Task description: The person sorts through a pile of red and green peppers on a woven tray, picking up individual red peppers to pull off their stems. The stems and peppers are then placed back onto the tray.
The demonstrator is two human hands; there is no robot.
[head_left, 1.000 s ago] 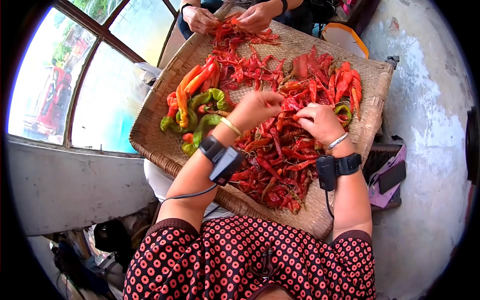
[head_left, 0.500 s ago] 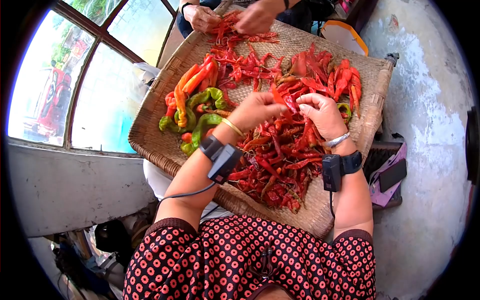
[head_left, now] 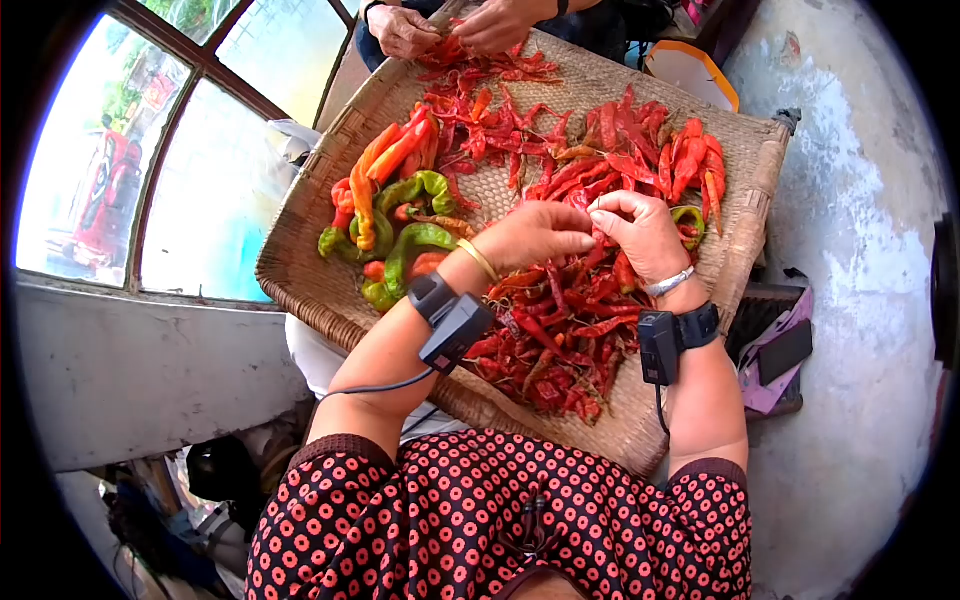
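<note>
My left hand (head_left: pixel 535 236) is over the pile, its fingers together and tips close to the right fingertips; whatever lies between them is hidden. My right hand (head_left: pixel 645 238) is closed in a pinch, thumb against forefinger, on a red chili pepper (head_left: pixel 602 240) that hangs just below the tips. Beneath both hands spreads a heap of wrinkled red chili peppers (head_left: pixel 555 340) in a shallow woven basket (head_left: pixel 330 260). Larger green peppers (head_left: pixel 418 245) and orange peppers (head_left: pixel 400 150) lie to the left of my left hand.
At the basket's far edge, another person's hands (head_left: pixel 405 32) handle red chilies. A window (head_left: pixel 210 180) is at the left, a peeling wall (head_left: pixel 850 200) at the right. Beside the basket stands a purple container (head_left: pixel 775 375) with a dark phone-like slab (head_left: pixel 786 350) on it.
My left hand has moved slightly right and down, its fingertips nearer my right hand; the upright red chili at its fingers no longer shows. The other person's right hand has shifted left and up.
</note>
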